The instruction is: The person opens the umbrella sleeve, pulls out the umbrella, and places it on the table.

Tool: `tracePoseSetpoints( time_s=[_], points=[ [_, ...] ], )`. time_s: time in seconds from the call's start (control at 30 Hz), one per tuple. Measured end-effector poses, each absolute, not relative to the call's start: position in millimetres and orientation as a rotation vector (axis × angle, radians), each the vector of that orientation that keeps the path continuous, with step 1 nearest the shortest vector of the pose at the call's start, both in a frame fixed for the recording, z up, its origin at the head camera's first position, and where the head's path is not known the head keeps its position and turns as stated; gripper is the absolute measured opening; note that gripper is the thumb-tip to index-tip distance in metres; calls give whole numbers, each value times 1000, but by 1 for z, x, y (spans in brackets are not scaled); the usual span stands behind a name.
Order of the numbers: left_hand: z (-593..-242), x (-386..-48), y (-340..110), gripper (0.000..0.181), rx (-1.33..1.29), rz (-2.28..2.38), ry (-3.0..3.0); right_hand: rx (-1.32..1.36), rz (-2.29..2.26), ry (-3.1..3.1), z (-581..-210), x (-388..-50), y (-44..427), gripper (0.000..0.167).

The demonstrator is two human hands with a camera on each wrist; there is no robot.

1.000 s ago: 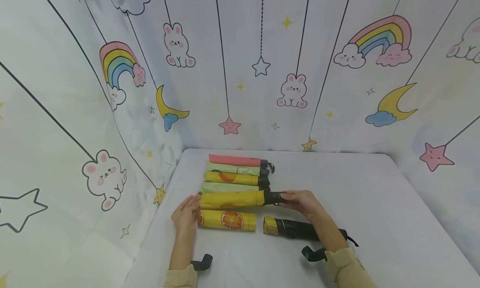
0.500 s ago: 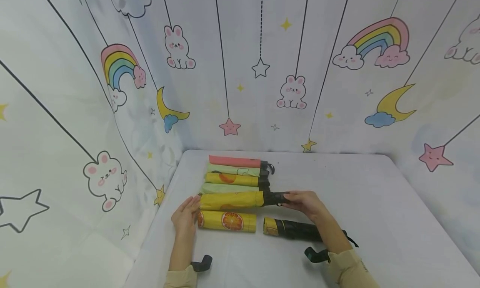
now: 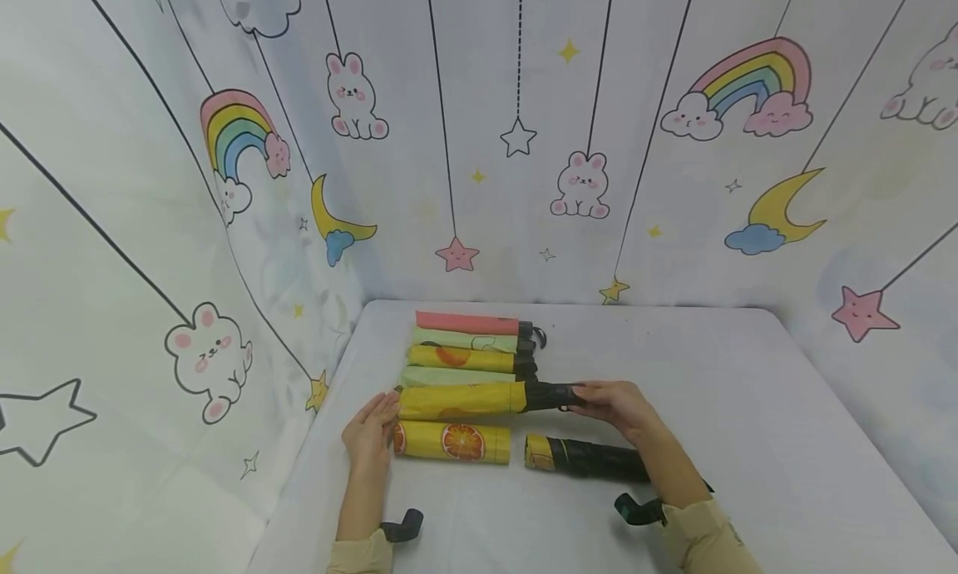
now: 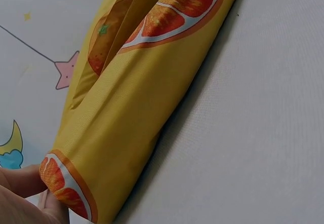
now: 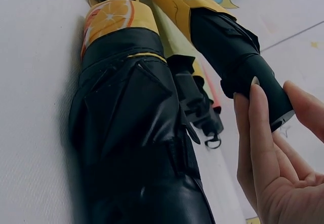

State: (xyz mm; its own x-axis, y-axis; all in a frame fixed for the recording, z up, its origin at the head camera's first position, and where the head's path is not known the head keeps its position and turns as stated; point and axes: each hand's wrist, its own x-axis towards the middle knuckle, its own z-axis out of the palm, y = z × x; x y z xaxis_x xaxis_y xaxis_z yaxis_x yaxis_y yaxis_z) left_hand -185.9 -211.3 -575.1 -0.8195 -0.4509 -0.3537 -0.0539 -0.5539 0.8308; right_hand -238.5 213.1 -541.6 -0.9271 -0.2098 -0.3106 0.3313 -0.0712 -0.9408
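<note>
In the head view, the right hand [image 3: 617,408] pinches the black handle [image 3: 550,396] of a folded yellow umbrella [image 3: 460,401], which lies crosswise over the left half of the white-covered table [image 3: 711,374]. The left hand [image 3: 369,428], near the table's left edge, has its fingertips against the umbrella's other end; whether they grip it, I can't tell. Toward the back left corner lie four more folded umbrellas side by side: red [image 3: 467,322], light green [image 3: 464,339], orange-printed yellow [image 3: 460,357], and a second green [image 3: 456,376] partly covered by the held one. Toward the front edge lie an orange-slice sleeve [image 3: 486,443] and a black umbrella [image 3: 599,459], the latter partly hidden by the right forearm.

In the left wrist view, the sleeve fills the middle, cut off at the top, its lower end hiding the left fingertips.

In the right wrist view, thumb and fingers meet around the raised handle, the others loosely bent. The black umbrella runs off the bottom. The sleeve's dark end shows at the top, too cropped to tell its contents.
</note>
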Motion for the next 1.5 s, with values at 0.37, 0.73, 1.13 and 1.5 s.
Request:
tracePoseSetpoints(
  time_s=[0.37,0.73,1.13,1.5],
  points=[
    [-576,-186,-211,58,807,-2447,-1362,100,-2041,1858,-538,-237,220,57],
    [-576,-187,-211,59,809,-2472,-1329,99,-2050,1858,-535,-236,226,53],
    [-579,-187,-212,60,809,-2474,-1324,95,-2054,1839,-534,-234,234,52],
    [-569,-184,-211,60,806,-2490,-1307,98,-2052,1862,-530,-233,240,53]
  ],
)
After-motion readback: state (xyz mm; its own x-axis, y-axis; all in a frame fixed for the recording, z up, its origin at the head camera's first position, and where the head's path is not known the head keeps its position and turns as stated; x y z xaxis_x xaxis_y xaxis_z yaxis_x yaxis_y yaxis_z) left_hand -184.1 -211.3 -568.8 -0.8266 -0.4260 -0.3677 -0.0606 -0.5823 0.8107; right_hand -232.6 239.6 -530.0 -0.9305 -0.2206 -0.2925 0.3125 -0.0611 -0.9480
